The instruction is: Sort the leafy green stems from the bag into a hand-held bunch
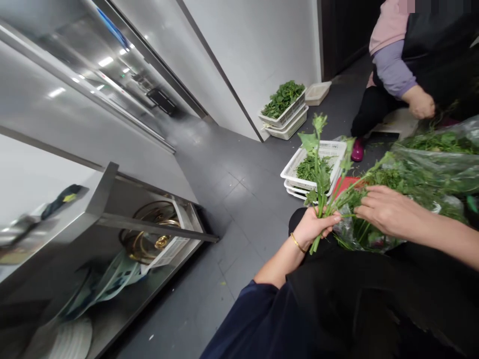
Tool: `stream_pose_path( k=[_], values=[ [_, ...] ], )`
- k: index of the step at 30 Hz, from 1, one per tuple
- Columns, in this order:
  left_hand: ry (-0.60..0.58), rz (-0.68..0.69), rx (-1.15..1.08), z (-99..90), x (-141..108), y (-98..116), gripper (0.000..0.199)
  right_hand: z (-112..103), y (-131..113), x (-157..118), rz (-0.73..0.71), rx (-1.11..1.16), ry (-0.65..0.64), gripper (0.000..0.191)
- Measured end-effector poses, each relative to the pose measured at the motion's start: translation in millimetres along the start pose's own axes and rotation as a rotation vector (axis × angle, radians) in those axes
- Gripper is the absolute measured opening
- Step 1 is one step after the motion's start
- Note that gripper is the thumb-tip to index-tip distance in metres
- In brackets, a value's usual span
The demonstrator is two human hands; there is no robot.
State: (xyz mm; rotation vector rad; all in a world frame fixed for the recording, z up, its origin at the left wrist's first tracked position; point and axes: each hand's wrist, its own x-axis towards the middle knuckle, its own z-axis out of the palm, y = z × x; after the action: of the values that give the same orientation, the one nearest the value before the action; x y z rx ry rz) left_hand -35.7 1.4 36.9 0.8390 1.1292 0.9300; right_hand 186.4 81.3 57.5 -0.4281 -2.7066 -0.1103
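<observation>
Now left hand (313, 227): holds leafy stems (322, 187) in front of white basket (296, 180), best gently
Right hand (385, 209): narrowed, grip unclear

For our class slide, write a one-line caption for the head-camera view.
Left hand holds leafy green stems, right hand beside it, a white basket of greens beyond.

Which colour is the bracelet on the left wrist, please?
The bracelet is gold, seen best in the head view.
</observation>
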Motion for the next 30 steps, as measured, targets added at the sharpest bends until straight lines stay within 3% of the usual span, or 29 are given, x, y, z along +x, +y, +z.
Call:
stream_pose_path(
  k=[4, 9, 11, 15, 18, 21, 22, 23, 27, 28, 30],
  values=[
    [0.005, -0.043, 0.018, 3.5, -3, -5, 0.051, 21, -7, -11, 0.134, 0.193, -0.059, 0.034],
    [-0.041, -0.038, 0.031, 7.9, -6, -5, 0.048, 20, -20, -22, 0.284, 0.551, -0.144, 0.04],
    [-0.053, -0.011, -0.004, 12.6, -5, -3, 0.048, 18, -28, -20, 0.421, 0.774, -0.124, 0.043],
    [-0.005, 0.049, -0.081, 24.6, 1, 2, 0.053, 21, -35, -11, 0.819, 1.094, 0.158, 0.047],
    [0.012, 0.072, -0.09, 27.0, 3, 5, 0.053, 13, -19, -16, 0.958, 0.983, 0.377, 0.043],
    [0.025, 0.072, -0.059, 21.9, -1, 6, 0.05, -18, 1, -25, 1.09, 0.75, 0.691, 0.033],
    [0.021, 0.066, -0.036, 19.6, -4, 6, 0.048, -30, 6, -27, 1.072, 0.638, 0.725, 0.03],
    [0.008, 0.058, -0.01, 17.3, -6, 5, 0.047, -42, 8, -26, 0.985, 0.509, 0.677, 0.029],
    [-0.081, 0.017, 0.055, 10.0, -13, 4, 0.048, -61, 15, -9, 0.306, 0.03, 0.066, 0.035],
    [-0.111, -0.002, 0.054, 8.1, -14, 4, 0.051, -58, 18, -6, 0.204, -0.017, -0.03, 0.041],
    [-0.153, -0.044, 0.036, 4.2, -16, 4, 0.059, -47, 26, -5, 0.135, -0.035, -0.115, 0.047]
  ],
)
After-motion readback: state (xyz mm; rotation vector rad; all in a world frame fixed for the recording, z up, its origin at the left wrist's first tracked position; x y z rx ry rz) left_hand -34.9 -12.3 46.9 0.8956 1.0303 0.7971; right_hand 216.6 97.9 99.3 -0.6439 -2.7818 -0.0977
